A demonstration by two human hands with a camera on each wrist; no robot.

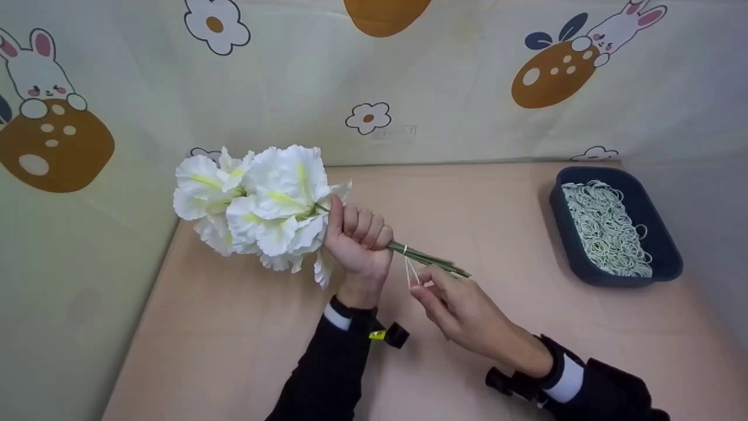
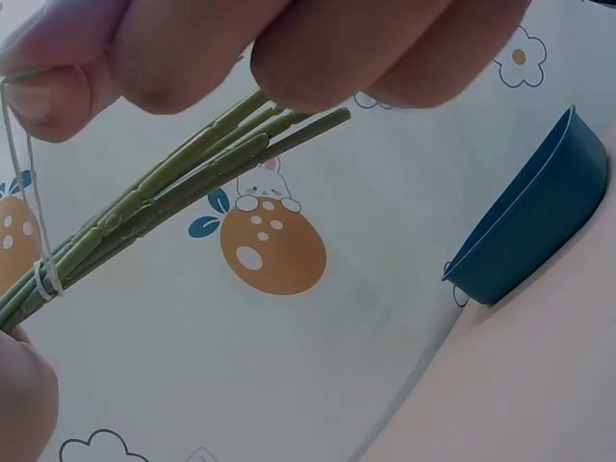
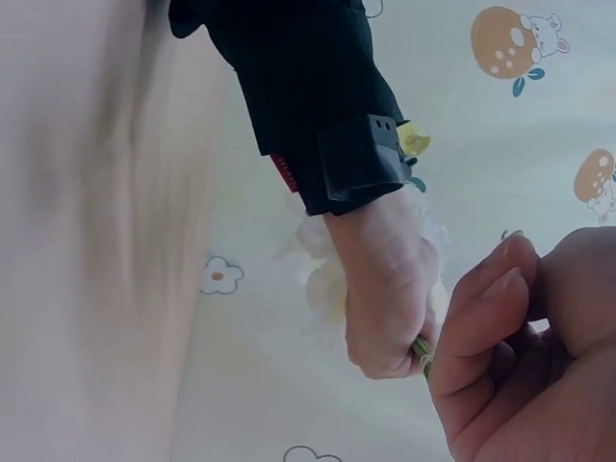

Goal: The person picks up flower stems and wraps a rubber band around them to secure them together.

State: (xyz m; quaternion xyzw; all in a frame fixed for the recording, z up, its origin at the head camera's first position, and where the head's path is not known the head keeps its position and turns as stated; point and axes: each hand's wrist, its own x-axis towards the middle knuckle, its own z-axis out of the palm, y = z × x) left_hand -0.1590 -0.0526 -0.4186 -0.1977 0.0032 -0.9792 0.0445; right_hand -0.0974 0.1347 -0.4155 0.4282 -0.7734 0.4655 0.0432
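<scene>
Head: left hand (image 1: 362, 251) is wrapped round a bundle of green stems (image 1: 429, 257), four fingers curled fully over it, thumb pointing up toward the blooms. White flower heads (image 1: 280, 202) with yellow-green centres hang off to the left of that fist, partly over the table (image 1: 234, 351). Cut ends stick out to the right of the fist, angled slightly down. Pale elastic band (image 1: 407, 272) sits around the stems just beside the fist; a loop of it is drawn out taut toward the person. Right hand (image 1: 461, 307) has that loop at its fingertips, thumb and forefinger nearly closed in a pinch, just below the stem ends. Navy tub (image 1: 660, 251) stands on the table at far right, well apart from both hands, with a heap of similar bands (image 1: 608, 228) in it. Printed backdrop (image 1: 292, 88) behind.

Left wrist: close on the stems, ends toward upper right. Band circles them at lower left, and its two strands run up to a bent fingertip. Other fingers cross the top of the view. Tub at right.

Right wrist: left fist on the stems, flower heads washed out behind it. Right-hand fingers curl in at lower right; the pinch point can't be made out here. Table at left is blurred.
</scene>
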